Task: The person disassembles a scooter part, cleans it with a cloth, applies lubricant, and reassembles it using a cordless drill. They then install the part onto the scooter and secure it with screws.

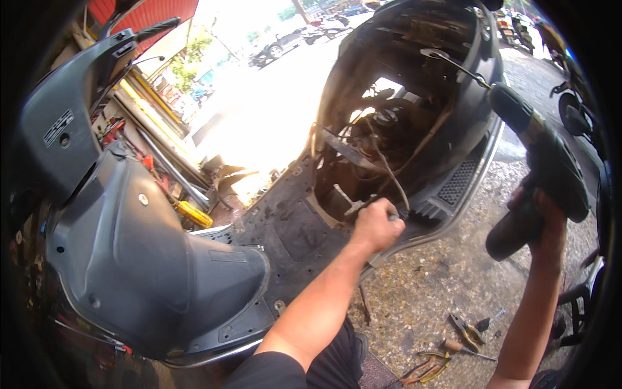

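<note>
My right hand (543, 211) grips the handle of a dark cordless drill (558, 155). A long thin metal bit (461, 67) extends from its chuck up and left, in front of the scooter's open seat compartment (402, 39). My left hand (377, 227) is closed at the rear edge of the footboard (291, 227), just below the opening. A small metal piece with a crossbar (353, 206) sticks out of the fist; its exact kind is unclear. Loose cables (389, 162) and a metal bar (353, 153) show inside the dark body.
The front leg shield (123, 240) and handlebar cover (65, 110) stand at the left. Pliers (466, 330), a screwdriver (463, 349) and yellow-handled cutters (427, 368) lie on the pebbled ground at lower right. Behind the scooter is a yellow-handled tool (194, 214). Parked motorbikes (573, 117) line the right.
</note>
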